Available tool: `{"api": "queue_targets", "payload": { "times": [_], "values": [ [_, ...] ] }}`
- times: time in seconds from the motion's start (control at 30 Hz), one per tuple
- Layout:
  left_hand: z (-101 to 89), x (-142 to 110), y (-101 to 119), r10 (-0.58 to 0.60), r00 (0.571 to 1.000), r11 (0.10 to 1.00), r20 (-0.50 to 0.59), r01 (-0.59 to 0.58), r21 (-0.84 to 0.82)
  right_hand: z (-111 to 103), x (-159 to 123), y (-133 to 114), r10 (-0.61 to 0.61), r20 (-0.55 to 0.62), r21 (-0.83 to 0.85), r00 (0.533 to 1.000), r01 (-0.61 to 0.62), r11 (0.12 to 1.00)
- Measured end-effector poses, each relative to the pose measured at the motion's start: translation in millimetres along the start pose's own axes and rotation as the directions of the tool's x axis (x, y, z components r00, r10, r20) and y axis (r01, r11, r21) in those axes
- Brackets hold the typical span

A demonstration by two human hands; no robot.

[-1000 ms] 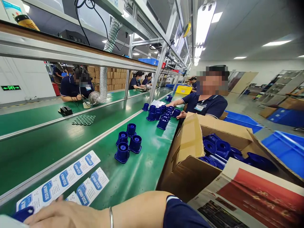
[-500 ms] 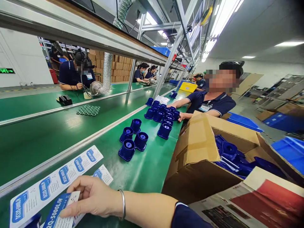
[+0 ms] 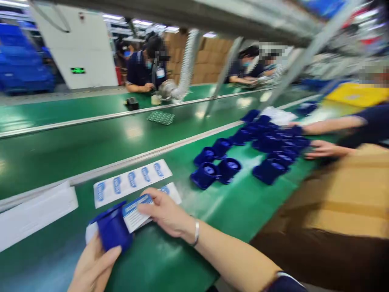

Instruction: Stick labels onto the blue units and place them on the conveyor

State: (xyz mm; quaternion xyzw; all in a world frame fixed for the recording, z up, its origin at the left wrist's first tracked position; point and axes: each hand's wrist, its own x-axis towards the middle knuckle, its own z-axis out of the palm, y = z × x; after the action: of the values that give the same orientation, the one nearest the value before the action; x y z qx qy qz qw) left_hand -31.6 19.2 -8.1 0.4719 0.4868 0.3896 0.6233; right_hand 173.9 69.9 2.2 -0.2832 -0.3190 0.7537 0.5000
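Note:
My left hand [image 3: 96,259] is closed around a dark blue plastic housing [image 3: 113,229], tilted low in the head view. Between the thumb and fingers of my right hand [image 3: 167,211] is a blue-and-white label [image 3: 136,214], its left edge against or just in front of the housing's side; I cannot tell whether it is stuck on. Behind my hands lies a sheet of labels [image 3: 132,182] with several blue prints. Part of a second label sheet [image 3: 174,192] shows beyond my right fingers.
Several blue housings [image 3: 209,170] stand on the green bench [image 3: 188,251]. A co-worker's hands [image 3: 323,149] touch more of them at the right. A cardboard box [image 3: 355,190] stands at the right edge; white sheets [image 3: 36,215] lie at the left.
The view has swung left and blurred. My left hand has come into view with the blue housing, and my right hand has brought the label up to it.

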Motion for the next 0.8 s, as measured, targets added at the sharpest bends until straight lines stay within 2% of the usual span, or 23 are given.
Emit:
{"api": "queue_targets", "payload": {
  "times": [0.03, 0.1, 0.2, 0.33, 0.57, 0.8],
  "values": [
    [1.4, -5, 1, -0.048, 0.999, 0.990, -0.001, 0.047, -0.129, 1, -5, -2, 0.018, -0.008, 0.004, 1.000, -0.018, 1.000],
    [5.4, -8, 2, -0.052, 0.999, 0.957, 0.017, 0.055, -0.286, 0, -11, -2, 0.038, -0.008, -0.025, 0.999, -0.038, 0.999],
    [10.0, -7, 4, -0.007, 1.000, 0.928, 0.023, 0.015, -0.371, 1, -18, 2, 0.061, 0.016, -0.063, 0.998, -0.059, 0.996],
    [13.8, -11, 7, 0.011, 0.999, 0.905, 0.030, 0.003, -0.426, 5, -26, 7, 0.087, 0.035, -0.035, 0.996, -0.086, 0.996],
    [11.3, -17, 7, -0.049, 0.997, 0.896, 0.061, 0.071, -0.439, 8, -27, 4, 0.086, 0.060, -0.010, 0.994, -0.086, 0.996],
    [14.5, -16, 6, -0.016, 1.000, 0.906, -0.004, 0.013, -0.424, 6, -33, 7, 0.086, 0.036, -0.095, 0.996, -0.082, 0.992]
  ]
}}
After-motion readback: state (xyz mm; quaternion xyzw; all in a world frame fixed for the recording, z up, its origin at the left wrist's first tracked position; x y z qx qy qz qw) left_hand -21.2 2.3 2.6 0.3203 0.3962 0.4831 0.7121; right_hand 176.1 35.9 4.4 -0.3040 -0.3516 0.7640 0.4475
